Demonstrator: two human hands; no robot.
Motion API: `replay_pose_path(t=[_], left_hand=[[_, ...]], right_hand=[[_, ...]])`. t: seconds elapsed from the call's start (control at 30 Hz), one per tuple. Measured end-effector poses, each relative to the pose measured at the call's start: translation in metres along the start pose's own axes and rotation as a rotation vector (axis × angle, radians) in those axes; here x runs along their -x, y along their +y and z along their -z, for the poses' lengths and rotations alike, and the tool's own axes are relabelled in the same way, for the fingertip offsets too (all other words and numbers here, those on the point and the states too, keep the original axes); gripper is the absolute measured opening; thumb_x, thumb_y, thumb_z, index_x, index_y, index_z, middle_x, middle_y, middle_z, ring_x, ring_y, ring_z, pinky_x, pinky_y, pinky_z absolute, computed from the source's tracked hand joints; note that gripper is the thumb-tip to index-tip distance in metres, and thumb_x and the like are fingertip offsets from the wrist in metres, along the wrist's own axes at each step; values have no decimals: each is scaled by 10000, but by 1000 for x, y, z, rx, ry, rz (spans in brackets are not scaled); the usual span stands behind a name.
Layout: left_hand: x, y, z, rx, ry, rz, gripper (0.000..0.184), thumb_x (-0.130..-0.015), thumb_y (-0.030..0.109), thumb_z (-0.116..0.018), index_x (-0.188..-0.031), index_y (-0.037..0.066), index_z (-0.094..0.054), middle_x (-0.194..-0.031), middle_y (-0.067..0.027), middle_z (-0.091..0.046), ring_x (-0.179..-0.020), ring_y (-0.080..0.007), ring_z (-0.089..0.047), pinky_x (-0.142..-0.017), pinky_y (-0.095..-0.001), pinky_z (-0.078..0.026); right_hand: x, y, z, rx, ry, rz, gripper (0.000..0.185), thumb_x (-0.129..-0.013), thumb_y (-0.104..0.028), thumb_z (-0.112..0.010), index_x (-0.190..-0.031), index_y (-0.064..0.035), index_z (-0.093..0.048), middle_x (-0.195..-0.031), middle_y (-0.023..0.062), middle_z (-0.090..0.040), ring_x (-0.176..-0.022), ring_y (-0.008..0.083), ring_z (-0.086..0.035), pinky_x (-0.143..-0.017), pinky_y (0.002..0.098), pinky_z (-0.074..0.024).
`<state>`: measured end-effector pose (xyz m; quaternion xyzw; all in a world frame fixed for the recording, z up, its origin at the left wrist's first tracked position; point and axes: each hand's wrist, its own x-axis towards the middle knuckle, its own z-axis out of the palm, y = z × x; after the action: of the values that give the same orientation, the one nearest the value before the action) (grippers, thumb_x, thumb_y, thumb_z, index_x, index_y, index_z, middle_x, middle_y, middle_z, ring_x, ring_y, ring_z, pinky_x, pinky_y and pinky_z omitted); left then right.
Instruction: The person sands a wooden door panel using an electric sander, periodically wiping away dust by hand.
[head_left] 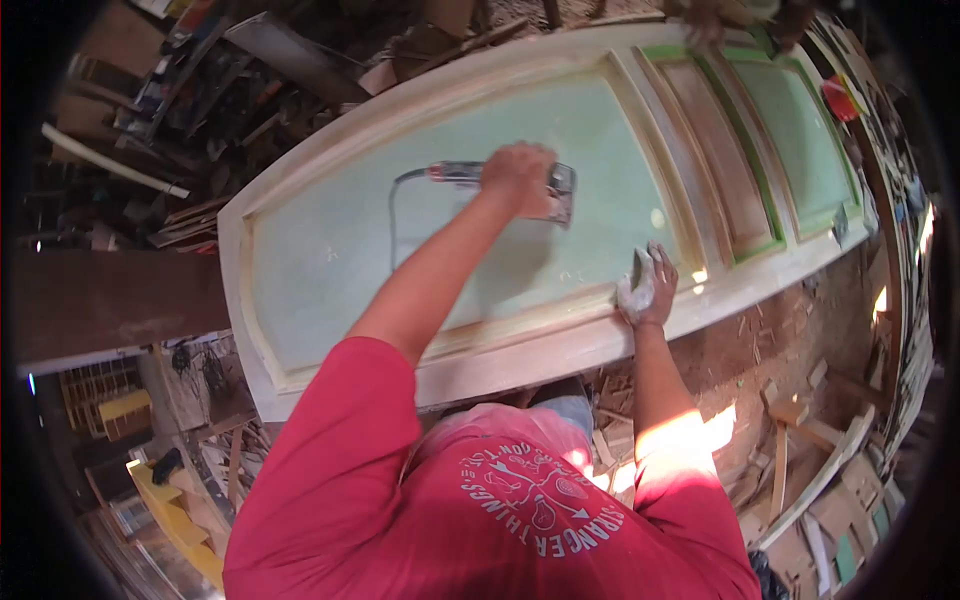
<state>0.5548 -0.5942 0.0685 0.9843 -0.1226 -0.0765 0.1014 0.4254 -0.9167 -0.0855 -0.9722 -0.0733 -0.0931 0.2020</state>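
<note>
My left hand [518, 178] is wrapped around the body of a power sander [562, 195], whose pad sits on the pale green panel [350, 215] of a large wooden door [243, 230]. The sander's cord [393, 225] trails from its rear handle over the panel. On the near edge of the door frame rests my right hand [648, 288], fingers apart and dusted with white. It lies to the right of the sander, by the panel's lower right corner.
Another person's hand [705, 25] is at the door's far right end, near green-edged smaller panels [722, 155]. A red round object [840, 98] lies close by. Scrap wood [290, 55] is piled behind; wooden pieces [800, 420] litter the ground at right.
</note>
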Motion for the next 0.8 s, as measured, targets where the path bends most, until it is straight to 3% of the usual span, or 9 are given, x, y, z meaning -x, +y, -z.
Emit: replay_pose_path(t=[0.1,0.17,0.57,0.8], left_hand=[[0,8,1,14,-55,-31,497,-728,287,-795,-1199,131,-783,-1257,-160,-778,-1233,-363,-723,-1075,-476,-597],[9,-3,-7,-31,-60,-46,547,-766,461,-851,-1189,124,-770,-1268,-145,-761,-1252,-348,-706,-1083,-482,-584],[200,-160,7,-47,21,248,699,-738,614,-904,-1192,103,-755,-1201,-146,-742,-1183,-356,-701,-1041,-502,-585],[290,-223,5,-108,83,313,593,-710,527,-897,-1090,97,-747,-1108,-135,-746,-1077,-369,-721,-959,-504,-609]], right_hand=[[1,0,-5,-53,7,4,639,-810,-270,-766,-1428,-124,-699,-1633,127,-614,-1606,303,-464,-1341,493,-337],[2,4,-7,-43,5,24,644,-806,-248,-762,-1435,-125,-696,-1632,129,-614,-1611,302,-460,-1346,491,-334],[2,-11,3,35,-50,5,654,-824,-193,-751,-1468,-114,-667,-1672,114,-579,-1610,305,-461,-1350,492,-331],[1,-6,2,58,-80,-7,649,-853,-212,-749,-1484,-93,-652,-1687,129,-558,-1611,327,-451,-1334,503,-336]])
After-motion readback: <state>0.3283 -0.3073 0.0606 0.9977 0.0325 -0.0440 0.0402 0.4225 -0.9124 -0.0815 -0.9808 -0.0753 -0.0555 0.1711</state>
